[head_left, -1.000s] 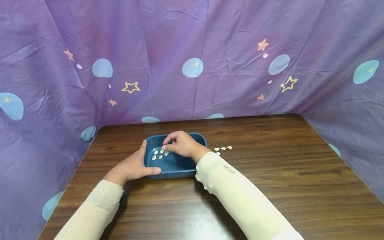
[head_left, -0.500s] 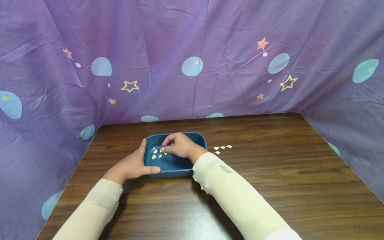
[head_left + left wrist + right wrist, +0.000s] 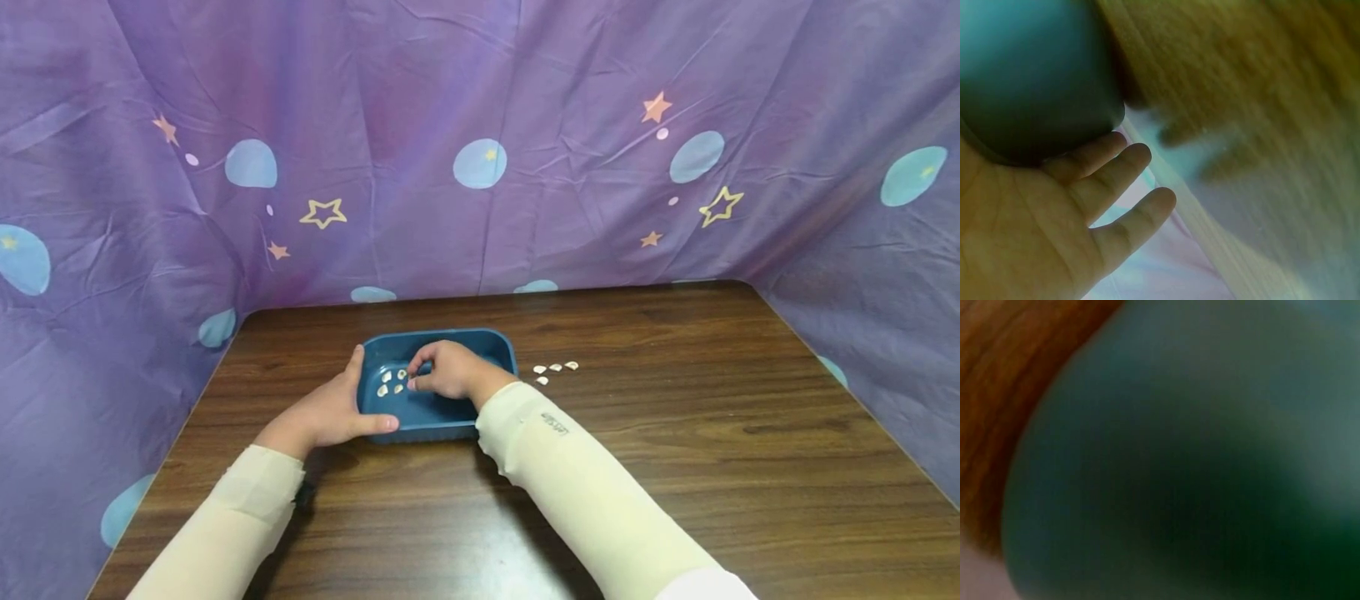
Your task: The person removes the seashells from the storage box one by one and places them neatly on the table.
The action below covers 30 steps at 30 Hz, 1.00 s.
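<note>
A blue tray (image 3: 438,428) stands on the wooden table, with several small white pieces (image 3: 382,390) lying at its left end. My left hand (image 3: 326,412) is spread around the tray's left side, its thumb over the near rim. In the left wrist view the fingers of my left hand (image 3: 1054,219) are fairly straight, one touching the tray (image 3: 1041,94). Inside the tray my right hand (image 3: 448,371) has thumb and index finger pinched over a small piece, mostly hidden by the fingertips. Only blurred blue-green and brown surfaces show in the right wrist view.
Several more white pieces (image 3: 556,367) lie on the table (image 3: 675,433) just right of the tray. A purple curtain (image 3: 585,75) with stars and blue shapes hangs behind the table and at both sides.
My right hand has moved slightly down and toward the near side within the tray, now covering the rightmost piece there. My left hand keeps its place on the tray.
</note>
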{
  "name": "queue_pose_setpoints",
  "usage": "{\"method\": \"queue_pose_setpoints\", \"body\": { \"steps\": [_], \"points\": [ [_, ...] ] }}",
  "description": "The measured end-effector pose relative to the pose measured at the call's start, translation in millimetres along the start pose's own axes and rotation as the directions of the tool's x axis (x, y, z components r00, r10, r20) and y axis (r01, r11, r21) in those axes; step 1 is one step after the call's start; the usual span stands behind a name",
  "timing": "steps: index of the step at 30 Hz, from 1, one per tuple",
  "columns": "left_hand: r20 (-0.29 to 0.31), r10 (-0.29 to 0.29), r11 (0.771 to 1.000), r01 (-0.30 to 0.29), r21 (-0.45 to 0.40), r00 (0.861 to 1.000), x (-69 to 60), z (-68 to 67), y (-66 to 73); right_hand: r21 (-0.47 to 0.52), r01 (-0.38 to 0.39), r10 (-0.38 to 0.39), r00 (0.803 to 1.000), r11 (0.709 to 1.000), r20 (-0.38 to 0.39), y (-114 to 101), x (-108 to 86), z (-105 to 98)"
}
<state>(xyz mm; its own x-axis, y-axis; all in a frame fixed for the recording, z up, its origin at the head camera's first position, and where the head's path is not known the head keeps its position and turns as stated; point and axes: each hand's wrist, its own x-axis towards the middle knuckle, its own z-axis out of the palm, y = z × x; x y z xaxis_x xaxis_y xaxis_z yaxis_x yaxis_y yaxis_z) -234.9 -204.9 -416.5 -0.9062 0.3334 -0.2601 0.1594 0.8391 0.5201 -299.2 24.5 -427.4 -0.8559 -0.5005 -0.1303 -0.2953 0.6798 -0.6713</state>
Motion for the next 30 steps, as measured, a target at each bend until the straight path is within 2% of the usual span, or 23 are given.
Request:
{"method": "queue_pose_setpoints", "body": {
  "steps": [16, 30],
  "points": [
    [0.008, -0.009, 1.0, 0.009, -0.017, 1.0, 0.5, -0.8, -0.6, -0.107, -0.011, 0.014, 0.999, 0.994, 0.031, -0.2, -0.5, 3.9],
    [-0.004, -0.005, 1.0, 0.005, -0.018, 1.0, -2.2, -0.8, 2.2, -0.116, -0.044, 0.045, 0.999, 0.992, 0.011, 1.3, -0.1, 4.9]
  ]
}}
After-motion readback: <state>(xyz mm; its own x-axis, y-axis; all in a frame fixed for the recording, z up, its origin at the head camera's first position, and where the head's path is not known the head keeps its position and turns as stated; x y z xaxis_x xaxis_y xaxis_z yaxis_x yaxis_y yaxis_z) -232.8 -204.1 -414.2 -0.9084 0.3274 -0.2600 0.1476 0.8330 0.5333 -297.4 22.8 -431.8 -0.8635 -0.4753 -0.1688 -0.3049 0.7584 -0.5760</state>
